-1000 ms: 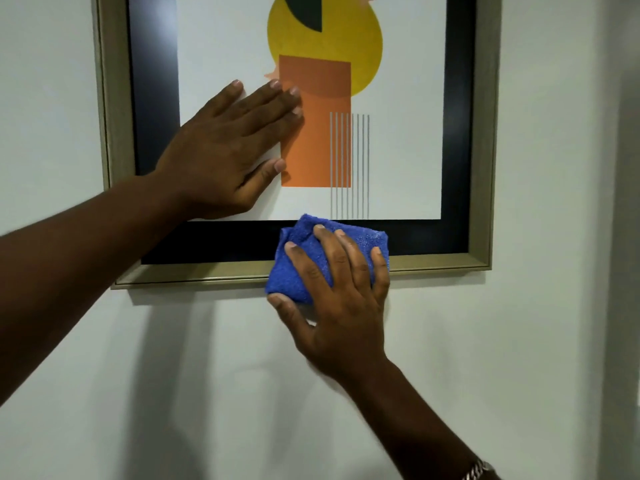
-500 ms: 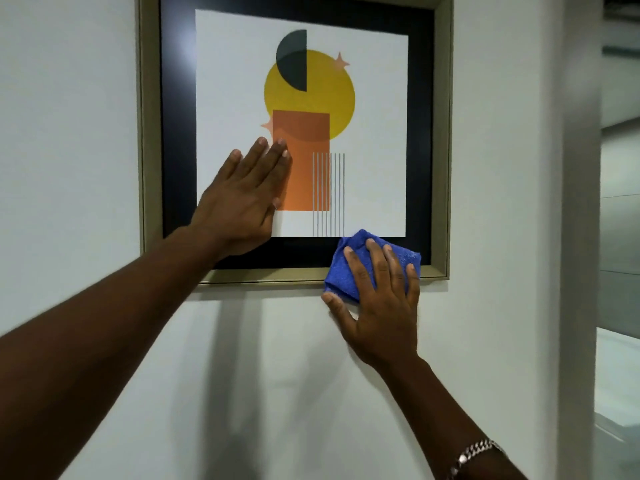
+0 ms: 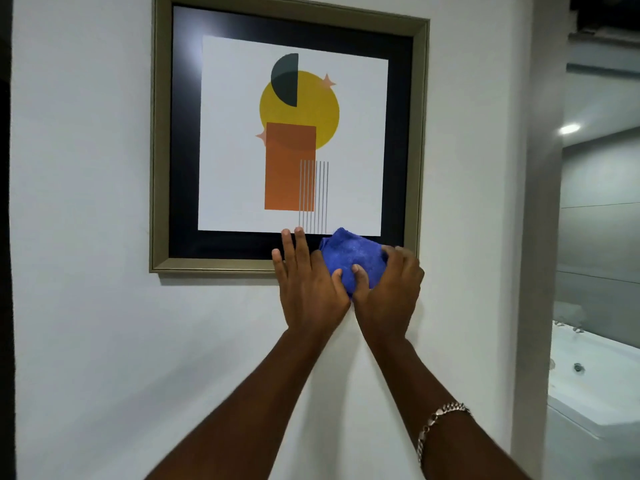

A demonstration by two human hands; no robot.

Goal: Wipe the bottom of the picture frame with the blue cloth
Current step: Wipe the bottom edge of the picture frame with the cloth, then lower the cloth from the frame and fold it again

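A picture frame [image 3: 214, 265] with a gold-green rim and black mat hangs on the white wall, holding an abstract print. The blue cloth [image 3: 355, 256] is bunched against the frame's bottom right corner. My right hand [image 3: 389, 292] grips the cloth from the right and below, fingers curled over it. My left hand [image 3: 306, 285] lies beside it on the left, fingers stretched up over the bottom rim and mat, thumb touching the cloth's lower edge.
The white wall ends in a corner [image 3: 533, 237] right of the frame. Beyond it is a bathroom with a white tub [image 3: 599, 375]. A silver bracelet [image 3: 440, 424] is on my right wrist. A dark strip runs down the far left.
My left hand has dropped from the print's middle to the bottom rim beside the cloth. The cloth and right hand have slid right to the bottom right corner. The view has pulled back.
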